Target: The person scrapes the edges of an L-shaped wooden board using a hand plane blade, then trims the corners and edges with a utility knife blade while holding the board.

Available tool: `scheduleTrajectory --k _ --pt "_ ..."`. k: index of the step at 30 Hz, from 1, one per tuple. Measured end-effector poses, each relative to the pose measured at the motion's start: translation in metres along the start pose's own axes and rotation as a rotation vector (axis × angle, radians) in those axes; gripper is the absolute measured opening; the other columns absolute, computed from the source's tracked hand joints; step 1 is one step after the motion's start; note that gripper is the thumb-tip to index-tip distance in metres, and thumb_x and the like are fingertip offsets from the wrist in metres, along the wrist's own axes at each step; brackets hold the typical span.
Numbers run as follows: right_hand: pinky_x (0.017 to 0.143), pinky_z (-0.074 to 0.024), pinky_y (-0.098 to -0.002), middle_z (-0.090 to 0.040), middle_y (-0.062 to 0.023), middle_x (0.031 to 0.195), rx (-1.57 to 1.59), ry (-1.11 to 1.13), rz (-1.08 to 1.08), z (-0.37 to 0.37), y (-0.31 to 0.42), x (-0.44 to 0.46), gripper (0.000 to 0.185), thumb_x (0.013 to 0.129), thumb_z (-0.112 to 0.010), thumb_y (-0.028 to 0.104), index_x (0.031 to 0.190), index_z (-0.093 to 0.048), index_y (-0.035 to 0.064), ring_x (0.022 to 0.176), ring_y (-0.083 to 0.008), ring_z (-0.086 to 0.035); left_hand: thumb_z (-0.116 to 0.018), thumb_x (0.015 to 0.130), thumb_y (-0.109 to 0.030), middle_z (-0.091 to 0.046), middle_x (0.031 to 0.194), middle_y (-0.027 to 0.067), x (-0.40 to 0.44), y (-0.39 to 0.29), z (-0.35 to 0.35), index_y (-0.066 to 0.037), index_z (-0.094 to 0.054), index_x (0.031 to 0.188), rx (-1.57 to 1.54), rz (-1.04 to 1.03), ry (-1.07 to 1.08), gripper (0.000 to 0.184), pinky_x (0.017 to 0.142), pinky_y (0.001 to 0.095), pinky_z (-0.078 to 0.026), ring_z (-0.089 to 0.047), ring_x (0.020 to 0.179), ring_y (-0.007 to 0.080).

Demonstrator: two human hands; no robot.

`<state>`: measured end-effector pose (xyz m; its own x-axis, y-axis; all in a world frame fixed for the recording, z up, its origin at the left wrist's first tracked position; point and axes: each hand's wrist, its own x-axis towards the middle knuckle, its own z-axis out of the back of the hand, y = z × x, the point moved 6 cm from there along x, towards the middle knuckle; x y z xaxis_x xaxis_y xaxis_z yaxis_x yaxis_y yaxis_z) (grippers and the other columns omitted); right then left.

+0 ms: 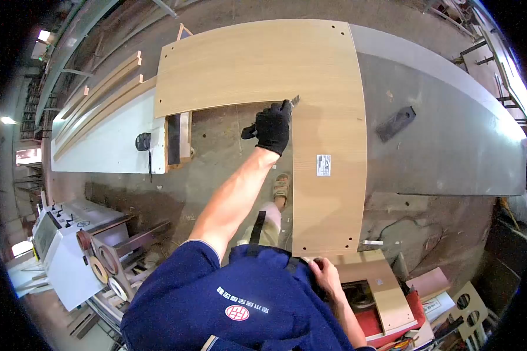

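An L-shaped wood-grain panel (328, 134) spans the middle, with small dark holes near its ends and a label on its near arm. My left hand (272, 128), in a black glove, is closed around a dark-handled tool (248, 132). A flat metal piece (295, 100) shows beyond the fingers, at the panel's inner corner. My bare right hand (327, 276) is closed at the panel's near edge, close to my body, its fingertips partly hidden.
At left, wooden strips (102, 105) and a black tape measure (143, 141) lie on a white board (108, 143). A dark flat object (396, 123) rests on the grey surface (445, 146) at right. Panel offcuts (386, 292) and a red item (415, 310) are at lower right; sanding belts (107, 258) at lower left.
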<state>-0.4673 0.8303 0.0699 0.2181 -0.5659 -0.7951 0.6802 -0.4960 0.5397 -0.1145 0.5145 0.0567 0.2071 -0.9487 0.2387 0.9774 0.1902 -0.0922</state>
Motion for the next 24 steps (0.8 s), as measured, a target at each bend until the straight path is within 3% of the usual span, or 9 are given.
scheduleTrajectory --k 2,5,6,10,14,16,19,24 --pt "0.083 -0.0569 -0.0397 -0.075 -0.021 0.099 -0.194 0.036 0.028 0.024 0.043 -0.01 0.036 0.096 -0.069 0.033 0.111 -0.071 -0.0006 0.092 -0.0301 -0.074 -0.058 0.09 -0.014 -0.068 0.092 0.0085 0.001 -0.001 0.005 -0.014 -0.067 0.119 -0.018 -0.011 -0.065 0.03 0.068 0.0449 -0.052 -0.069 0.079 0.0276" --pt "0.079 -0.0576 -0.0403 -0.074 -0.0225 0.099 -0.091 -0.099 0.166 0.062 0.106 0.011 0.033 0.096 -0.069 0.03 0.107 -0.071 -0.0007 0.089 -0.034 -0.074 -0.058 0.091 -0.014 -0.068 0.093 0.0081 0.001 -0.001 -0.001 -0.014 -0.066 0.12 -0.033 0.024 -0.085 0.031 0.067 0.0448 -0.051 -0.069 0.079 0.0278" --pt "0.078 -0.0576 -0.0401 -0.074 -0.0217 0.098 -0.103 -0.157 0.245 0.073 0.123 0.026 0.032 0.097 -0.068 0.029 0.107 -0.07 -0.001 0.088 -0.0334 -0.073 -0.057 0.092 -0.014 -0.068 0.094 0.0087 0.002 -0.002 -0.001 -0.015 -0.065 0.122 0.01 0.06 -0.004 0.031 0.067 0.0448 -0.051 -0.068 0.079 0.0284" --pt "0.072 -0.0572 -0.0397 -0.072 -0.0197 0.097 -0.125 -0.253 0.495 0.1 0.183 0.086 0.027 0.098 -0.068 0.021 0.111 -0.066 -0.002 0.083 -0.0339 -0.072 -0.056 0.094 -0.013 -0.067 0.091 0.0102 -0.006 0.007 -0.002 -0.014 -0.066 0.122 -0.014 0.2 -0.09 0.03 0.066 0.0451 -0.052 -0.068 0.078 0.0302" --pt "0.082 -0.0535 -0.0451 -0.069 -0.0218 0.107 -0.189 -0.315 0.799 0.122 0.248 0.156 0.026 0.096 -0.067 0.013 0.118 -0.064 -0.0008 0.096 -0.0366 -0.068 -0.061 0.097 -0.021 -0.068 0.094 0.0142 -0.012 0.027 0.005 -0.01 -0.065 0.122 -0.212 0.338 -0.051 0.027 0.065 0.0493 -0.052 -0.068 0.08 0.0335" --pt "0.091 -0.0488 -0.0453 -0.066 -0.0194 0.119 -0.173 -0.325 0.875 0.128 0.274 0.198 0.026 0.095 -0.067 0.012 0.118 -0.064 0.0009 0.107 -0.0356 -0.063 -0.063 0.096 -0.019 -0.069 0.096 0.0177 -0.015 0.013 0.023 -0.006 -0.066 0.121 -0.303 0.281 -0.05 0.028 0.071 0.0478 -0.053 -0.068 0.084 0.0358" --pt "0.097 -0.0451 -0.0434 -0.065 -0.0149 0.124 -0.317 -0.42 1.117 0.127 0.324 0.232 0.028 0.093 -0.069 0.013 0.118 -0.064 0.0032 0.114 -0.0331 -0.06 -0.07 0.09 -0.012 -0.071 0.103 0.0186 -0.021 -0.011 0.042 -0.003 -0.067 0.12 -0.393 0.236 0.017 0.031 0.076 0.0455 -0.054 -0.068 0.091 0.0365" --pt "0.102 -0.041 -0.0429 -0.065 -0.008 0.124 -0.448 -0.466 1.239 0.113 0.369 0.265 0.029 0.09 -0.072 0.014 0.117 -0.066 0.0073 0.117 -0.0291 -0.058 -0.07 0.089 -0.01 -0.07 0.099 0.0166 -0.019 0.004 0.022 -0.004 -0.067 0.122 -0.433 0.178 0.025 0.034 0.075 0.0453 -0.054 -0.067 0.088 0.035"
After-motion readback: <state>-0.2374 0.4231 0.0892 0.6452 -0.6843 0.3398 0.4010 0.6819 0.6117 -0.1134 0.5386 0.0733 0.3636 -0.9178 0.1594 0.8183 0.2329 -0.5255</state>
